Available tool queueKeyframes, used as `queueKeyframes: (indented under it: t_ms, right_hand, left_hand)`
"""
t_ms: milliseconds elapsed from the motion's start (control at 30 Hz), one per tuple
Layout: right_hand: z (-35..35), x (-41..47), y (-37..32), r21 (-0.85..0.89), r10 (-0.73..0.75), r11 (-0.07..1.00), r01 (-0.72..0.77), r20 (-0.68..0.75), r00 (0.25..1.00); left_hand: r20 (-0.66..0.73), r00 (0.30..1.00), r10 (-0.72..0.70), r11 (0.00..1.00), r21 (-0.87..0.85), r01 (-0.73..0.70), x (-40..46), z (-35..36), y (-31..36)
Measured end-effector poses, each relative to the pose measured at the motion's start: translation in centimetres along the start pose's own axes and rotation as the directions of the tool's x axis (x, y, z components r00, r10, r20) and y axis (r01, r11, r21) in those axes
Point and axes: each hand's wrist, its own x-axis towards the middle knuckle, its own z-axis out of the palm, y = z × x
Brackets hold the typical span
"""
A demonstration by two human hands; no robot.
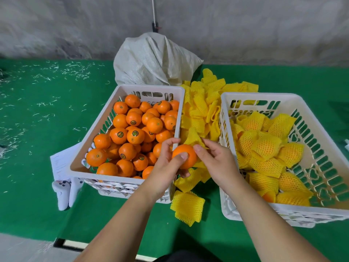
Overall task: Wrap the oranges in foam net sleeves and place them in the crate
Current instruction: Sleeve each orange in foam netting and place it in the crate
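Note:
My left hand (166, 165) grips a bare orange (186, 155) between the two crates, thumb across its front. My right hand (217, 159) pinches a yellow foam net sleeve (193, 137) just above and behind that orange. The left white crate (105, 171) is full of several unwrapped oranges (132, 133). The right white crate (264, 96) holds several oranges wrapped in yellow sleeves (264, 146). A pile of loose yellow sleeves (202, 103) lies on the green table between the crates.
A white woven sack (154, 59) sits behind the crates against the grey wall. Papers (60, 163) and a white controller-like object (66, 193) lie at the left crate's near corner. White scraps litter the green surface (47, 110) at left. More loose sleeves (187, 205) lie near the front.

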Motion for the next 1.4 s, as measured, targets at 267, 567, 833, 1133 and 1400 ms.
queueKeyframes:
  t_ms: [267,567,833,1133,1400]
  right_hand:
    - [1.1,-0.4,-0.1,-0.429,-0.338,0.869,0.246,-0.152,0.929]
    - [2.7,-0.9,-0.5,-0.393,-0.294,0.897,0.201,-0.191,0.937]
    - [2.9,-2.2,-1.8,-0.440,-0.558,0.757,0.483,-0.052,0.828]
    - [1.8,-2.1,-1.4,-0.394,-0.453,0.820,0.416,-0.002,0.891]
    - [1.6,-1.9,0.1,-0.463,-0.580,0.753,0.467,-0.133,0.804]
  left_hand:
    - [-0.111,0.991,0.074,0.997,0.010,-0.073,0.7,0.5,-0.1]
    - [0.028,0.987,0.159,0.978,0.135,-0.161,0.5,-0.9,-1.1]
    - [-0.348,0.914,0.207,0.974,0.166,-0.157,0.7,0.0,-0.9]
    - [0.047,0.963,0.264,0.956,0.124,-0.268,-0.3,-0.6,-0.4]
    - [-0.123,0.953,0.279,0.945,0.212,-0.249,0.3,-0.3,-1.2]
